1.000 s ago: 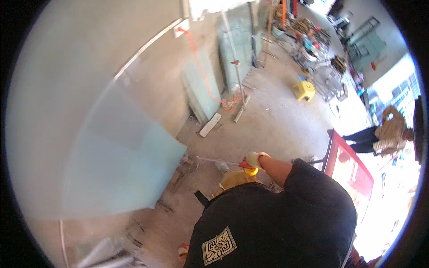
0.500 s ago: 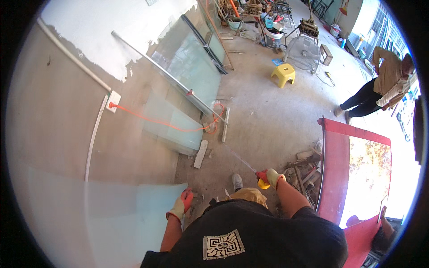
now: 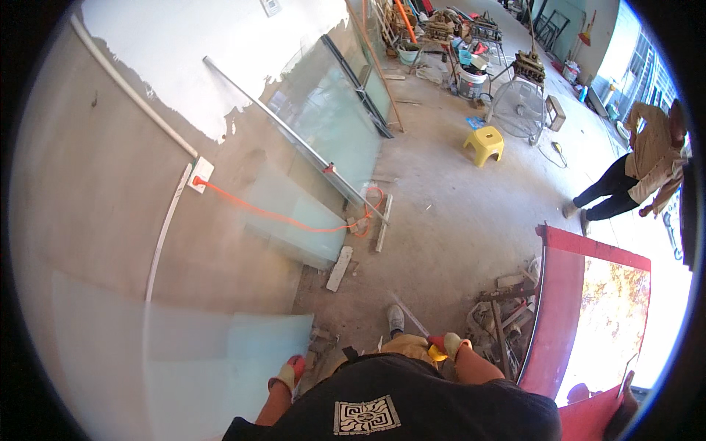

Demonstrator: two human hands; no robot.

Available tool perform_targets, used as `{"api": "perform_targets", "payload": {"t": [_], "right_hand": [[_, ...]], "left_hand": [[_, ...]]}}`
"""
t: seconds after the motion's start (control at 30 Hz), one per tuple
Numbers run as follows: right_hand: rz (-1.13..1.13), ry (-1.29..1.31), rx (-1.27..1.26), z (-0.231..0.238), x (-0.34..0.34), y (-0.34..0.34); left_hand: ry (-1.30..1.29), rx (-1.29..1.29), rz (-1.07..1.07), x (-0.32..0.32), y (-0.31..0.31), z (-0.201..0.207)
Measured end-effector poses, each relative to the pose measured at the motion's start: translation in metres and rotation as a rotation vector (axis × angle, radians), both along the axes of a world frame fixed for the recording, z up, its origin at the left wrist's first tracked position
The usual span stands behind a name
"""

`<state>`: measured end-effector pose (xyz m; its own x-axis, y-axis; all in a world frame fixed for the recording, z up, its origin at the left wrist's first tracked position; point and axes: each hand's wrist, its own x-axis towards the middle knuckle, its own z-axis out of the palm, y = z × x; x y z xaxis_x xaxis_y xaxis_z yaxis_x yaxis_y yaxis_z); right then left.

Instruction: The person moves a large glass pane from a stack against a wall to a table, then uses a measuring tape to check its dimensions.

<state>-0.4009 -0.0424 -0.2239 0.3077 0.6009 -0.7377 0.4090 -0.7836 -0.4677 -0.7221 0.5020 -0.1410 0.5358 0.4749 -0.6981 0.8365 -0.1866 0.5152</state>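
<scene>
2 gloved hands sit low: the left hand (image 3: 287, 373) hangs beside a pale glass sheet (image 3: 257, 353); I cannot tell its grip. The right hand (image 3: 450, 345) is clenched on a yellow tool (image 3: 437, 353). Buckets (image 3: 471, 82) stand far across the dusty concrete floor (image 3: 456, 213), contents unclear, near a yellow stool (image 3: 485, 143).

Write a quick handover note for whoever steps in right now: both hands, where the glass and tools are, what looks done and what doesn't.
Left hand: gloved, low beside the pale glass sheet leaning on the wall; whether it touches the sheet is unclear.
Right hand: gloved, closed on a small yellow tool, kind unclear.
More glass panels lean against the wall further along. An orange cord runs from the wall socket to the floor. Rubble lies by the red door frame.
Done: panels stacked at the wall. Left: nearest sheet not yet lifted.
</scene>
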Motion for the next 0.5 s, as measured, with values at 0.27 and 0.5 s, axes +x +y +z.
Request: {"api": "perform_targets", "payload": {"t": [0.27,0.5], "right_hand": [[-0.575,0.234,-0.17,0.026,0.068,0.053],[-0.875,0.349,0.028,0.141,0.061,0.124]], "left_hand": [[0.21,-0.236,0.202,-0.15,-0.074,-0.026],[0.124,-0.271,0.033,-0.113,-0.093,-0.051]]}}
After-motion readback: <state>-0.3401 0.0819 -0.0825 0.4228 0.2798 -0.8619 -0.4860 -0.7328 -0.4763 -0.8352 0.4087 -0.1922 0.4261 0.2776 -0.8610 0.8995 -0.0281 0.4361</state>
